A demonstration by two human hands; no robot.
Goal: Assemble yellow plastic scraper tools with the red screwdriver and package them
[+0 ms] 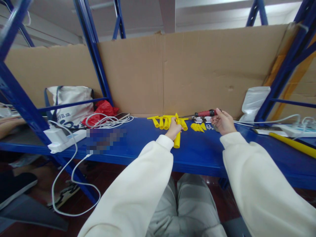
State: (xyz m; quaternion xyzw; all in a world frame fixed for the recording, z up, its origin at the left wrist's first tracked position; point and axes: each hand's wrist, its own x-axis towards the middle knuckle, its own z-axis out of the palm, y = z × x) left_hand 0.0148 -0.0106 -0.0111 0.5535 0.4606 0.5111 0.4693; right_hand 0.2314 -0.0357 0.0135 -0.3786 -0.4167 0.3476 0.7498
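My left hand (pixel 174 127) is closed around a yellow plastic handle (pixel 177 142), its tubular end pointing down toward me. In my right hand (pixel 225 122) is a screwdriver (pixel 204 113) with a red and black grip, held nearly level. Its shaft reaches left to the top of the yellow handle; exact contact at the tip is too small to tell. Behind my left hand lie several more yellow T-shaped handles (pixel 161 123). Small flat yellow pieces (pixel 197 127) sit between my hands, beside tiny silvery parts (pixel 209 127) and a stack of white and dark strips (pixel 202 120).
A cardboard wall (pixel 209 69) backs the blue table (pixel 145 148). Leftward are coiled white cables (pixel 111 121), a red plastic bag (pixel 102 108), a cloth bag (pixel 71 98) and a power strip (pixel 66 141). A white pouch (pixel 254 103) stands right. Another person's arm (pixel 12 126) shows far left.
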